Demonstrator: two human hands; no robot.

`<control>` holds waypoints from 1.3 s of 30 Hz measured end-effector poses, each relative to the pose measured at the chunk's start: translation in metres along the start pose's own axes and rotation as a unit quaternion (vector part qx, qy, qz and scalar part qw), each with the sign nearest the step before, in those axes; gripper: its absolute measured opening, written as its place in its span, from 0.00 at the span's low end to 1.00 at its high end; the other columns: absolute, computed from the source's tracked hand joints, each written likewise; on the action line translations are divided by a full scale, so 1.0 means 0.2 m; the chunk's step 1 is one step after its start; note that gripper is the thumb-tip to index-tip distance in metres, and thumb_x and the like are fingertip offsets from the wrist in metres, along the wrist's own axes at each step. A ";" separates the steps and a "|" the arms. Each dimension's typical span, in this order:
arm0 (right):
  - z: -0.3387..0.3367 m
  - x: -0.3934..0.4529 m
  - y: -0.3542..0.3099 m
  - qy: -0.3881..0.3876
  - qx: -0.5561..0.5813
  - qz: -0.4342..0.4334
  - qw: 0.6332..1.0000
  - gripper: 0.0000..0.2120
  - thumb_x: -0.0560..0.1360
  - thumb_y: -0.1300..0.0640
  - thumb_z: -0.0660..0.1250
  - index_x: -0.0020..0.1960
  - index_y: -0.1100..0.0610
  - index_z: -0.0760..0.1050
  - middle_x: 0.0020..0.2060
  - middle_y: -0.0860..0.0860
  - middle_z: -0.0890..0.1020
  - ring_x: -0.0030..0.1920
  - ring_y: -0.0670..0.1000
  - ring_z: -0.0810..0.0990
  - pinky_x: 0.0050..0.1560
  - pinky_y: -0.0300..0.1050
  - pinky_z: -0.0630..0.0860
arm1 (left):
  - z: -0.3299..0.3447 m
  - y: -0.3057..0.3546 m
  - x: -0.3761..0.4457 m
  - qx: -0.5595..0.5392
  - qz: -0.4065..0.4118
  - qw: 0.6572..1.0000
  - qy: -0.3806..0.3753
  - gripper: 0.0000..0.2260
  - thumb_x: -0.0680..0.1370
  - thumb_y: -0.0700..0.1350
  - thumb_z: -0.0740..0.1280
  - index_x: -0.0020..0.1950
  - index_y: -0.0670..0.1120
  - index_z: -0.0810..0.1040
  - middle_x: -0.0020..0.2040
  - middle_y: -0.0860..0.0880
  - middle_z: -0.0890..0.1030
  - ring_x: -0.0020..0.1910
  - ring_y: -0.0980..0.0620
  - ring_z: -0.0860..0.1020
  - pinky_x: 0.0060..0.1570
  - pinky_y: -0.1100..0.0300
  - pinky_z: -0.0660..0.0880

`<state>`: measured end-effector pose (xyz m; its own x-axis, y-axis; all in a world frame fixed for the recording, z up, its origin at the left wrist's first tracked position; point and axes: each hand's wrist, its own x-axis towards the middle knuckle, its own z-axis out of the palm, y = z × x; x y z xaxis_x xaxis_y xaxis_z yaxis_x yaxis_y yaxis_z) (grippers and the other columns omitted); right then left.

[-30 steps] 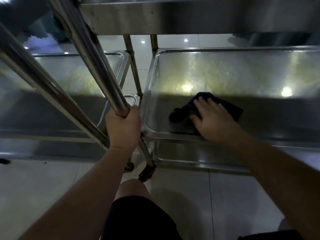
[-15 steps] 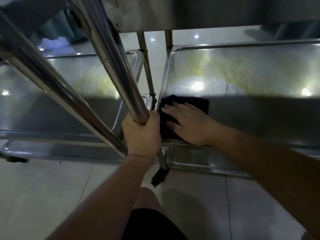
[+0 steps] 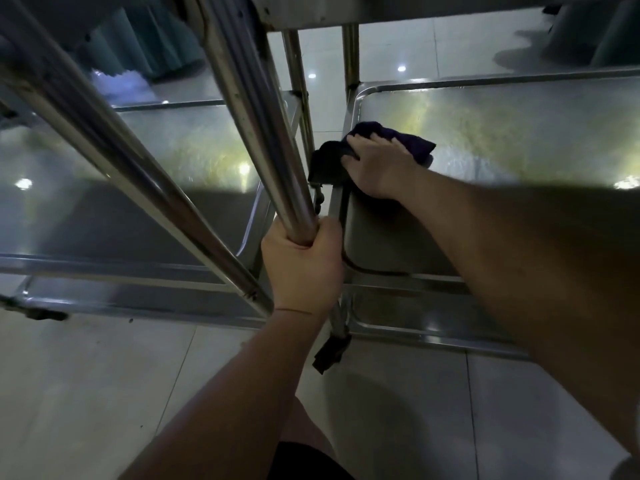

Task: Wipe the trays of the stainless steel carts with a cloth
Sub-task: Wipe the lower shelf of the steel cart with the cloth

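Two stainless steel carts stand side by side. My right hand (image 3: 375, 168) presses flat on a dark cloth (image 3: 414, 144) at the left edge of the right cart's lower tray (image 3: 519, 126); part of the cloth hangs over the tray's left rim. My left hand (image 3: 303, 268) is clenched around the slanted steel upright (image 3: 249, 109) of the cart, just in front of that tray. The left cart's lower tray (image 3: 166, 147) lies beside it, with nothing on it.
A second slanted steel tube (image 3: 104, 147) crosses the left side. The upper tray's underside (image 3: 381, 8) hangs over the top of the view. A black caster (image 3: 330, 353) sits on the pale tiled floor (image 3: 86, 393). My knee shows at the bottom.
My right hand has slid the cloth from the tray's front middle to its left edge and farther back. The left hand keeps its grip on the upright.
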<state>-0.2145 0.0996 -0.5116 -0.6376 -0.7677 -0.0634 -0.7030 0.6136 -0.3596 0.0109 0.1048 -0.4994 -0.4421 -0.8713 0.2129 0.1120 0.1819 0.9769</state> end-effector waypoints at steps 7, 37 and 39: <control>0.03 -0.63 0.10 -0.074 0.010 -0.184 0.980 0.27 0.82 0.37 0.52 0.81 0.40 0.61 0.80 0.40 0.62 0.81 0.44 0.55 0.79 0.49 0.46 | -0.01 0.02 0.00 0.003 -0.039 0.999 -0.015 0.09 0.68 0.51 0.69 0.32 0.54 0.70 0.28 0.48 0.68 0.29 0.47 0.68 0.28 0.52 0.69; 0.13 -0.89 -0.21 -0.029 0.004 -0.041 0.999 0.29 0.86 0.42 0.46 0.85 0.48 0.49 0.84 0.46 0.54 0.83 0.50 0.48 0.82 0.54 0.43 | 0.01 0.03 0.01 0.062 -0.057 0.996 0.016 0.08 0.67 0.52 0.68 0.30 0.53 0.72 0.26 0.50 0.72 0.27 0.49 0.73 0.29 0.54 0.73; 0.13 -0.94 -0.17 -0.016 -0.002 -0.039 0.999 0.29 0.86 0.42 0.47 0.84 0.48 0.50 0.83 0.46 0.55 0.83 0.49 0.49 0.82 0.54 0.44 | 0.01 0.05 0.01 0.067 -0.058 0.996 0.017 0.08 0.67 0.52 0.67 0.31 0.53 0.72 0.26 0.49 0.72 0.26 0.49 0.74 0.28 0.56 0.73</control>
<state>-0.0616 0.2181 -0.5115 -0.5711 -0.8183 -0.0648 -0.7511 0.5528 -0.3609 0.0096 0.1064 -0.4903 -0.4142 -0.9046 0.1005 -0.0583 0.1366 0.9889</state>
